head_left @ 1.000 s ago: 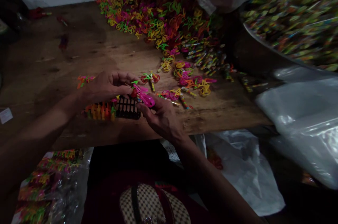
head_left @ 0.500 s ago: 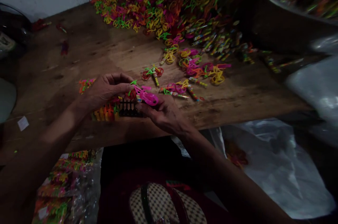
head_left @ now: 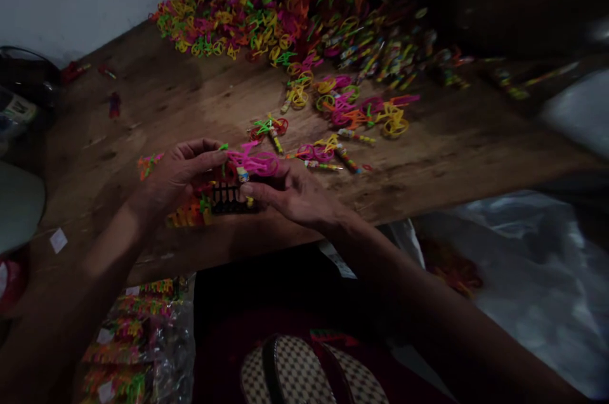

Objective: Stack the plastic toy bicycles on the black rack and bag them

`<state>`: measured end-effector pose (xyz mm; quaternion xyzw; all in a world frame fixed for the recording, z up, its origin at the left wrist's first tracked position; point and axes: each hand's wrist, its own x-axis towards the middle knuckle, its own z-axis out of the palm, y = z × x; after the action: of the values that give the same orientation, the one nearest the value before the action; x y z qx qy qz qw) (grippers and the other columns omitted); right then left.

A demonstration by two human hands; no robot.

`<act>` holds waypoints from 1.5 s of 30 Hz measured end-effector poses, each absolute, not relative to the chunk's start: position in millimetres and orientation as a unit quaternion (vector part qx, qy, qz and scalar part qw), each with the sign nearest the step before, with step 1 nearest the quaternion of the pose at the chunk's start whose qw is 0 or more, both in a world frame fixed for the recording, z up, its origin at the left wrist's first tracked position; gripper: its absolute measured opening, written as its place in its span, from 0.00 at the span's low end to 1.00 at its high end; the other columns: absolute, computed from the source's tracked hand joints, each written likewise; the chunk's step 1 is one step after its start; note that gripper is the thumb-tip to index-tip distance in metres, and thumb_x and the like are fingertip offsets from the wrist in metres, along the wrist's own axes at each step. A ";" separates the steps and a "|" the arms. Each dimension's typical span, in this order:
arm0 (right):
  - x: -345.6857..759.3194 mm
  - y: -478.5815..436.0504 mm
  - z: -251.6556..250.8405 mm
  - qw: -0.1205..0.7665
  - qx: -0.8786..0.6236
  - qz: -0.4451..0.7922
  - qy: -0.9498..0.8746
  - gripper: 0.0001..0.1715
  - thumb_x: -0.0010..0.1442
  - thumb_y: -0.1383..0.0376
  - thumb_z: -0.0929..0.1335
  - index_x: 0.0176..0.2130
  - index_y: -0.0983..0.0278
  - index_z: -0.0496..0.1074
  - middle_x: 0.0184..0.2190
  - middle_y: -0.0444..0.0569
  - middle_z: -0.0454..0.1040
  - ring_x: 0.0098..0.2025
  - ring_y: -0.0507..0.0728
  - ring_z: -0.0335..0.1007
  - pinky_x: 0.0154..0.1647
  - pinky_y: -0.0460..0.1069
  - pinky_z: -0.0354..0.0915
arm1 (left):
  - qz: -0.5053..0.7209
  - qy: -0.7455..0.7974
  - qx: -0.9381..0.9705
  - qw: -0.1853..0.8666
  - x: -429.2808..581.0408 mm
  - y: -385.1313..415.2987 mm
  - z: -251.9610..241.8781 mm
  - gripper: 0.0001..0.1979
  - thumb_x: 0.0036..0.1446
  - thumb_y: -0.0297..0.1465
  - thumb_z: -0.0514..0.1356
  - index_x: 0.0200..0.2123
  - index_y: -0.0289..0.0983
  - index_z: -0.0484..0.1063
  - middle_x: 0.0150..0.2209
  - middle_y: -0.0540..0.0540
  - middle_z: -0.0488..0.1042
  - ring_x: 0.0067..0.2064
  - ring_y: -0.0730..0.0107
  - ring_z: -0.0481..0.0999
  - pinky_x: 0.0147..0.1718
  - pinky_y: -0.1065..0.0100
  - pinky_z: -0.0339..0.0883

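Both hands pinch one pink plastic loop toy [head_left: 254, 162] over a black slotted rack [head_left: 231, 196] at the near edge of the wooden table [head_left: 451, 150]: left hand [head_left: 178, 172] fingertips, right hand [head_left: 295, 195] thumb and forefinger; a slip could knock the rack's seated orange pieces [head_left: 190, 212] loose

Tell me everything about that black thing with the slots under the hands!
The black slotted plastic rack looks like a little fence of upright bars with gaps between them. It lies near the front edge of the worn wooden table, just below both hands. Its left part holds a row of orange, yellow and green plastic pieces; its right part shows bare slots. The right hand touches its right end, and the left hand hovers over its filled part.
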<state>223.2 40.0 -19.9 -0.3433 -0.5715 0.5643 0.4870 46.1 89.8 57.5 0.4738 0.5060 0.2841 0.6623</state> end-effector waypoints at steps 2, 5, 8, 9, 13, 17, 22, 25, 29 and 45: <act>226.2 38.5 -18.1 0.487 -0.373 0.517 -0.597 0.17 0.60 0.50 0.73 0.33 0.61 0.75 0.34 0.47 0.77 0.37 0.56 0.71 0.39 0.51 0.69 | 0.269 0.524 0.481 0.649 47.0 91.1 58.2 0.13 0.43 0.30 0.74 0.32 0.36 0.76 0.29 0.52 0.79 0.29 0.74 0.78 0.31 0.71 0.75; 225.7 35.5 -16.0 0.535 -0.431 0.433 -0.583 0.16 0.59 0.52 0.74 0.41 0.61 0.76 0.40 0.49 0.79 0.43 0.58 0.72 0.46 0.53 0.70 | 0.273 0.538 0.484 0.634 51.4 90.7 59.8 0.15 0.43 0.32 0.75 0.33 0.36 0.76 0.30 0.51 0.79 0.29 0.72 0.78 0.31 0.70 0.75; 222.8 36.3 -14.5 0.620 -0.446 0.409 -0.499 0.20 0.60 0.49 0.73 0.43 0.60 0.75 0.39 0.47 0.79 0.40 0.55 0.73 0.45 0.51 0.70 | 0.284 0.532 0.499 0.623 58.7 88.2 61.2 0.17 0.41 0.34 0.77 0.32 0.36 0.76 0.29 0.51 0.79 0.27 0.73 0.77 0.29 0.69 0.76; 222.4 37.5 -13.9 0.639 -0.441 0.412 -0.478 0.20 0.60 0.47 0.73 0.42 0.60 0.75 0.38 0.47 0.79 0.40 0.54 0.73 0.44 0.50 0.70 | 0.285 0.526 0.508 0.619 61.3 87.0 61.3 0.18 0.40 0.35 0.77 0.31 0.36 0.76 0.29 0.51 0.79 0.26 0.73 0.77 0.28 0.69 0.76; 226.0 43.2 -11.9 0.652 -0.417 0.427 -0.468 0.20 0.58 0.47 0.74 0.34 0.61 0.76 0.32 0.44 0.77 0.34 0.52 0.72 0.37 0.48 0.68 | 0.291 0.523 0.523 0.606 72.1 81.7 58.7 0.19 0.36 0.38 0.79 0.28 0.35 0.77 0.28 0.51 0.79 0.27 0.72 0.78 0.28 0.70 0.77; 233.4 44.2 -13.2 0.648 -0.419 0.449 -0.452 0.18 0.56 0.50 0.76 0.32 0.62 0.76 0.28 0.42 0.75 0.30 0.50 0.68 0.32 0.47 0.65 | 0.305 0.527 0.510 0.608 81.6 77.1 53.7 0.18 0.38 0.38 0.78 0.29 0.35 0.79 0.30 0.50 0.81 0.30 0.70 0.81 0.34 0.68 0.80; 239.6 40.4 -14.5 0.643 -0.423 0.454 -0.450 0.13 0.55 0.56 0.77 0.31 0.63 0.78 0.27 0.41 0.74 0.28 0.48 0.65 0.30 0.46 0.62 | 0.306 0.522 0.494 0.624 87.9 76.1 51.2 0.15 0.38 0.34 0.77 0.28 0.35 0.80 0.31 0.48 0.81 0.32 0.68 0.82 0.36 0.67 0.81; 241.5 39.1 -13.8 0.641 -0.428 0.443 -0.458 0.09 0.55 0.59 0.76 0.31 0.63 0.78 0.29 0.42 0.76 0.30 0.49 0.67 0.32 0.46 0.64 | 0.304 0.527 0.499 0.617 91.0 76.8 52.4 0.14 0.39 0.33 0.77 0.28 0.34 0.80 0.30 0.48 0.81 0.31 0.68 0.82 0.35 0.67 0.81; 243.2 39.8 -14.3 0.640 -0.439 0.444 -0.449 0.08 0.56 0.60 0.75 0.30 0.63 0.79 0.28 0.43 0.77 0.31 0.50 0.70 0.34 0.46 0.66 | 0.292 0.557 0.525 0.573 96.9 77.3 54.9 0.14 0.41 0.34 0.77 0.27 0.33 0.79 0.28 0.48 0.80 0.31 0.68 0.82 0.34 0.68 0.81; 244.2 40.3 -18.6 0.628 -0.448 0.495 -0.401 0.10 0.55 0.60 0.75 0.31 0.64 0.79 0.28 0.43 0.78 0.30 0.51 0.71 0.32 0.47 0.67 | 0.279 0.576 0.553 0.533 107.0 79.8 50.3 0.13 0.43 0.34 0.76 0.27 0.34 0.78 0.26 0.50 0.77 0.24 0.74 0.76 0.23 0.73 0.75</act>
<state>244.2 40.3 -18.6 -0.4476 -0.4009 0.4949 0.6277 107.0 79.8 50.3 0.5532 0.5763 0.2789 0.5330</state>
